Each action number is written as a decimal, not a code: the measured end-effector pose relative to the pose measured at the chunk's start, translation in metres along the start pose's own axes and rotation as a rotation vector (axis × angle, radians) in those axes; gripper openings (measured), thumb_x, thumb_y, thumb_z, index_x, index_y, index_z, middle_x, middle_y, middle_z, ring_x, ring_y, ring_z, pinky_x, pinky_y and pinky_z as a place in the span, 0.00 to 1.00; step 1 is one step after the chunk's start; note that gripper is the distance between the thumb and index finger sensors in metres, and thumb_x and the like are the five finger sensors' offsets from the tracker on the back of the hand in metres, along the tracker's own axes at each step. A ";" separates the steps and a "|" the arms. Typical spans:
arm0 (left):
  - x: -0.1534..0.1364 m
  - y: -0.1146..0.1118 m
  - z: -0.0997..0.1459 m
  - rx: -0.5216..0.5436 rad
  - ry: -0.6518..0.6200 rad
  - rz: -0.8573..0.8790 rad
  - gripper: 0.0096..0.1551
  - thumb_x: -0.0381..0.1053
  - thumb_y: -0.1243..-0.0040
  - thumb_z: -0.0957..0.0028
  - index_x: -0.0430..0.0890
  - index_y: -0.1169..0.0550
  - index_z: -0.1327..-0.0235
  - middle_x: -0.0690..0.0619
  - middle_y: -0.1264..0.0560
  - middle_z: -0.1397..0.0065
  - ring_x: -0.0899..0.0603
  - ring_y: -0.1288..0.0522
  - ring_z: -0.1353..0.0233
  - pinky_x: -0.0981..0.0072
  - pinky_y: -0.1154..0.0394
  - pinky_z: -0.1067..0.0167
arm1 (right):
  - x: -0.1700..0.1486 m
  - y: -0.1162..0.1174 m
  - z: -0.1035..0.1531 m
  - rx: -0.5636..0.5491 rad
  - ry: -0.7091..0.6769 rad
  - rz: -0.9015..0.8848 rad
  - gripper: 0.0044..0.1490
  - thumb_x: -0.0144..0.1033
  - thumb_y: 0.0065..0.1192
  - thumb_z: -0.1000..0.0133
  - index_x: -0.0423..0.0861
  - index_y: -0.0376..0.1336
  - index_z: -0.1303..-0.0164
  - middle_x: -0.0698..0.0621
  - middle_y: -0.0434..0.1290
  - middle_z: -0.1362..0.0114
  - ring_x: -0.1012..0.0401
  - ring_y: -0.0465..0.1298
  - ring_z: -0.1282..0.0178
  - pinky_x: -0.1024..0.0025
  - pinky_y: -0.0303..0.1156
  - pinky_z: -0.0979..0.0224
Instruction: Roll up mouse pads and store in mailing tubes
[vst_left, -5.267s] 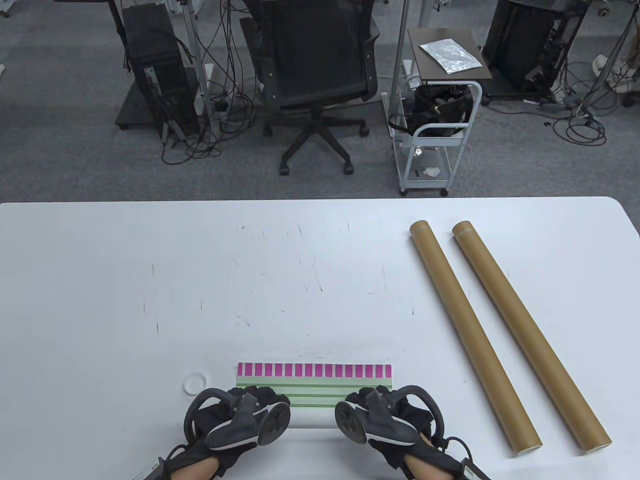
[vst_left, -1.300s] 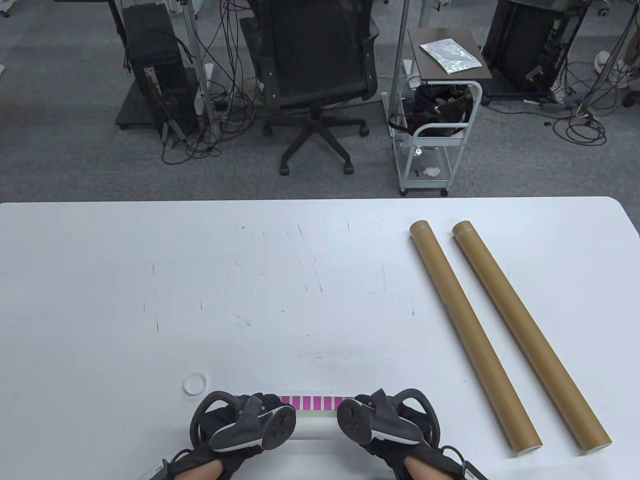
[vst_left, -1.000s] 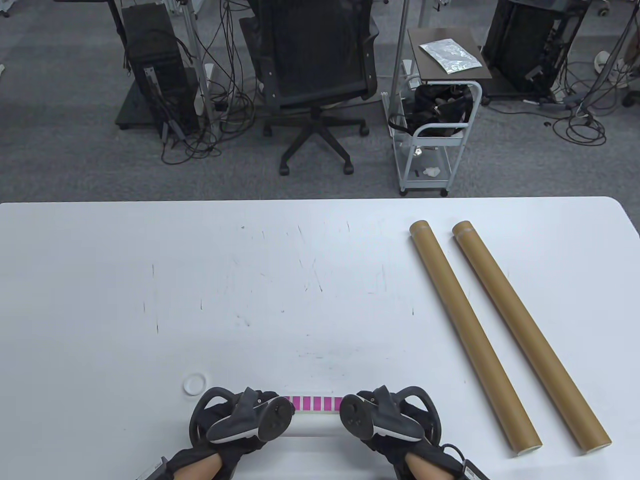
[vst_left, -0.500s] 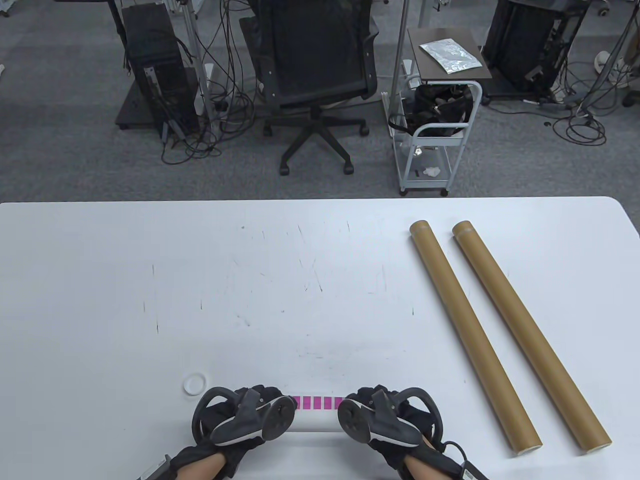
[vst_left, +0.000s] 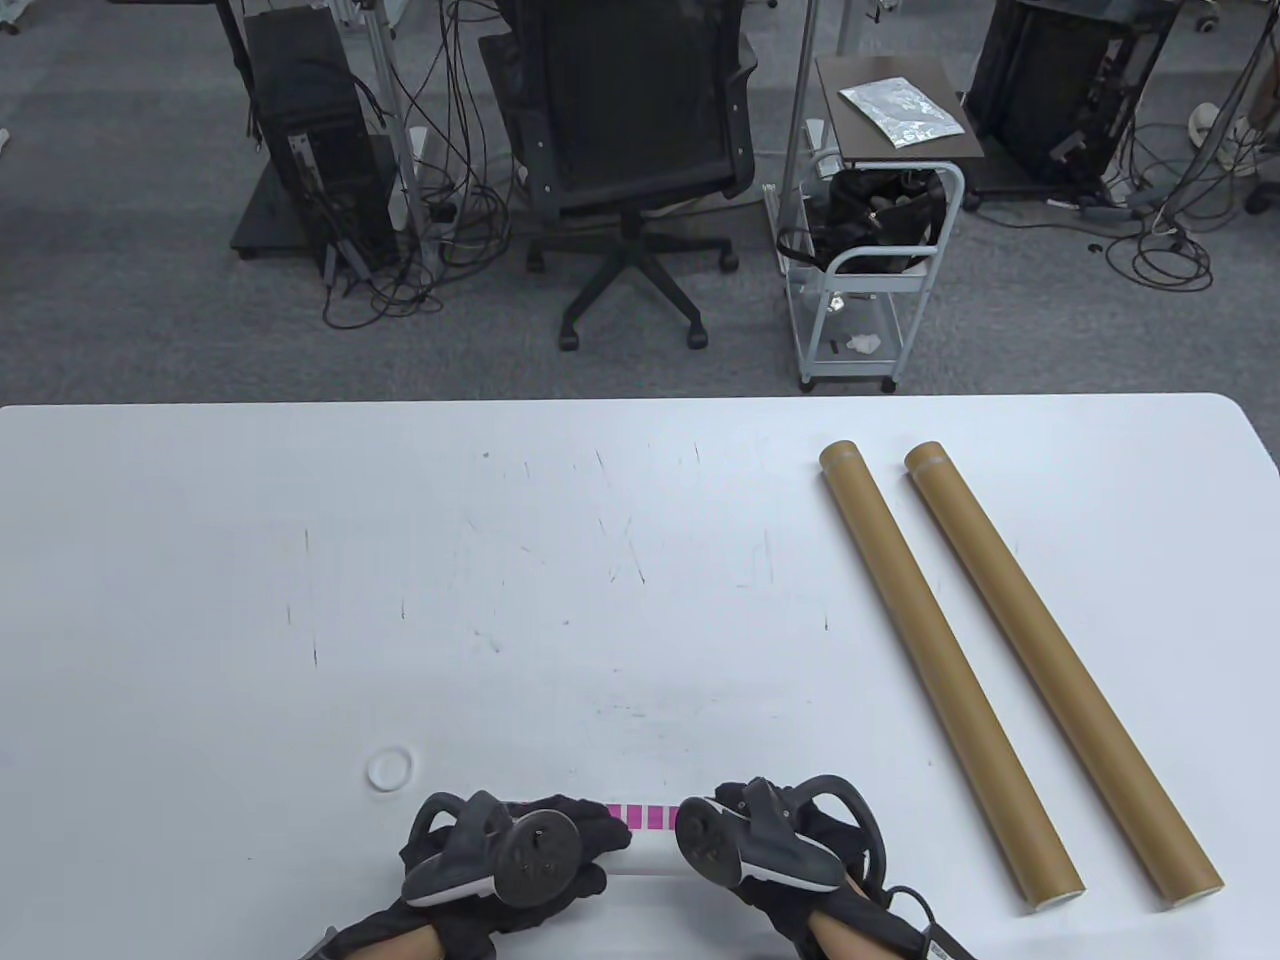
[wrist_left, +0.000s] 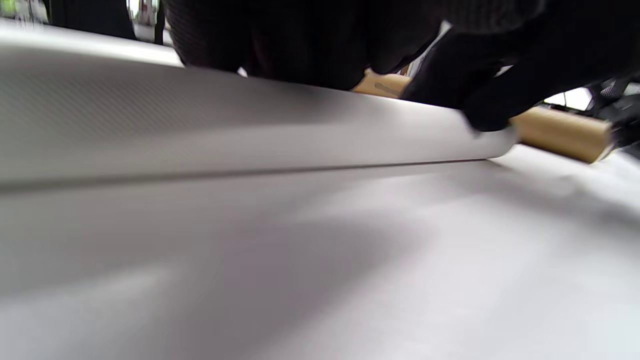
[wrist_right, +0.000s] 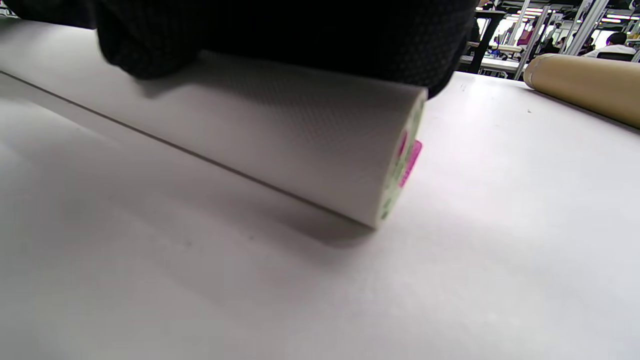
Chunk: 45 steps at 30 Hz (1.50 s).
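A mouse pad lies rolled into a white roll at the table's front edge, with only a strip of pink blocks showing at its far side. My left hand rests on top of the roll's left part. My right hand presses down on its right end. The right wrist view shows the roll's end face with its pink edge under my palm. The left wrist view shows the roll's white side running to my right hand's fingers. Two brown mailing tubes lie side by side at the right.
A small white ring-shaped cap lies on the table just beyond my left hand. An office chair and a small cart stand on the floor beyond the table's far edge.
The pad went from partly flat, green stripes and pink row showing, to almost fully rolled. In the last half second my left hand slid right along the roll, covering more pink blocks.
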<state>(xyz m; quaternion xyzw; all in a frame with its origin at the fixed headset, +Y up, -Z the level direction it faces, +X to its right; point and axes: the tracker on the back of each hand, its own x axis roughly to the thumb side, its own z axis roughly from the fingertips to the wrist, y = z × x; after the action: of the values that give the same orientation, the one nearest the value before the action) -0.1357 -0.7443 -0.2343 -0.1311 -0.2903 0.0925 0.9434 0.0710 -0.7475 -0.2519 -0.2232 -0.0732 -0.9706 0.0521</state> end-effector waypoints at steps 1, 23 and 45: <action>0.002 -0.001 0.000 0.010 0.000 -0.058 0.33 0.64 0.47 0.57 0.62 0.26 0.35 0.62 0.28 0.25 0.49 0.28 0.23 0.60 0.28 0.27 | 0.000 0.000 0.000 0.005 0.002 0.000 0.31 0.46 0.60 0.54 0.55 0.66 0.38 0.53 0.74 0.35 0.55 0.77 0.41 0.60 0.74 0.35; -0.007 -0.015 -0.027 -0.122 0.187 -0.180 0.41 0.63 0.45 0.55 0.66 0.45 0.27 0.62 0.43 0.16 0.47 0.40 0.15 0.55 0.41 0.18 | 0.002 0.011 -0.007 -0.001 0.080 0.187 0.42 0.48 0.64 0.55 0.55 0.58 0.28 0.53 0.69 0.27 0.53 0.74 0.33 0.54 0.71 0.30; -0.001 -0.004 -0.008 0.322 0.224 -0.641 0.24 0.63 0.35 0.58 0.66 0.29 0.47 0.66 0.22 0.46 0.58 0.19 0.49 0.65 0.20 0.39 | -0.006 -0.011 0.003 -0.051 -0.023 -0.272 0.42 0.53 0.62 0.55 0.53 0.60 0.29 0.52 0.73 0.32 0.53 0.76 0.41 0.56 0.73 0.34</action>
<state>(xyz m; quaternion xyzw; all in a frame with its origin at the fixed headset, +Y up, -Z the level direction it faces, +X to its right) -0.1314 -0.7496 -0.2397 0.1069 -0.1933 -0.1779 0.9589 0.0765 -0.7361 -0.2529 -0.2234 -0.0789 -0.9677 -0.0864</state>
